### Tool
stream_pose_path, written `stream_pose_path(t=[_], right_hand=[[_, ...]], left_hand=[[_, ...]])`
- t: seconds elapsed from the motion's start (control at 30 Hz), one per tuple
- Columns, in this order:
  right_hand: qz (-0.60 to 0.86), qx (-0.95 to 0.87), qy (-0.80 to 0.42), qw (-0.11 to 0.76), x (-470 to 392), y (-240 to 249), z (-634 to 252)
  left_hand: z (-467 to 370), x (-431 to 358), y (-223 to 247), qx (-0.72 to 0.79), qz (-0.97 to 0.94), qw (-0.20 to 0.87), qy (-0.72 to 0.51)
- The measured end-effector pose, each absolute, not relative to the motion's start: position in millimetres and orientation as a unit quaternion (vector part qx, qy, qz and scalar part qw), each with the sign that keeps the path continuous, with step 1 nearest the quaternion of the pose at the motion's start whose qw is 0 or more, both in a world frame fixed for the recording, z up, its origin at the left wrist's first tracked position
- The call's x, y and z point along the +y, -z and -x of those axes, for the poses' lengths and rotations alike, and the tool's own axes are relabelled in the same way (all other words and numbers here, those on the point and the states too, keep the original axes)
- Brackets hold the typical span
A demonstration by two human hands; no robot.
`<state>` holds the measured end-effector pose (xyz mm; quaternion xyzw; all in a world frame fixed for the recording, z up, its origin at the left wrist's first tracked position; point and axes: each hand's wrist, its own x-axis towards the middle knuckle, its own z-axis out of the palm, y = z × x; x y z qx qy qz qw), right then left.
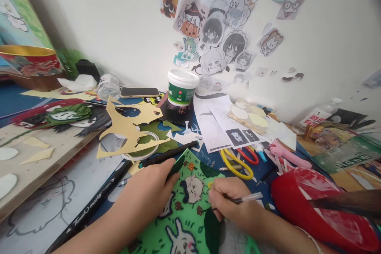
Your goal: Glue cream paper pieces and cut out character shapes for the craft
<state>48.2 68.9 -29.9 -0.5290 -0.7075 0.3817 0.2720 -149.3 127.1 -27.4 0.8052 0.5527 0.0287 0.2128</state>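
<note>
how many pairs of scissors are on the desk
2. Yellow-handled scissors lie just beyond the right hand; red-handled scissors lie partly under them, beside the white printed paper sheets. More could be hidden in the clutter.

Home craft desk, prob. a hobby corner: wall w/ cartoon stickers (222, 33), glue tub (181, 86), scissors (238, 160), cut paper scraps (131, 129), markers (89, 210), phone (139, 92), clutter all over the table (18, 103).

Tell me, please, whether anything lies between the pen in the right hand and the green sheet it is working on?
Nothing visible does. The right hand holds the pen with its tip down at the green sheet, beside the white animal figure. The left hand presses the sheet's left edge, clear of the pen.
</note>
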Motion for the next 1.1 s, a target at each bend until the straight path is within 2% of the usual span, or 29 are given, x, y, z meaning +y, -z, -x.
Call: stream_pose_path(t=[0.2, 1.1], right_hand=[[0.497, -0.756, -0.345, 0.248, 70.4, 30.3, -52.9], [0.383, -0.845, -0.254, 0.274, 71.9, 41.5, -53.7]], left_hand=[[151.0, 127.6, 32.3, 0.559, -0.81, 0.175, -0.027], [151.4, 123.8, 32.3, 0.526, -0.835, 0.158, -0.044]])
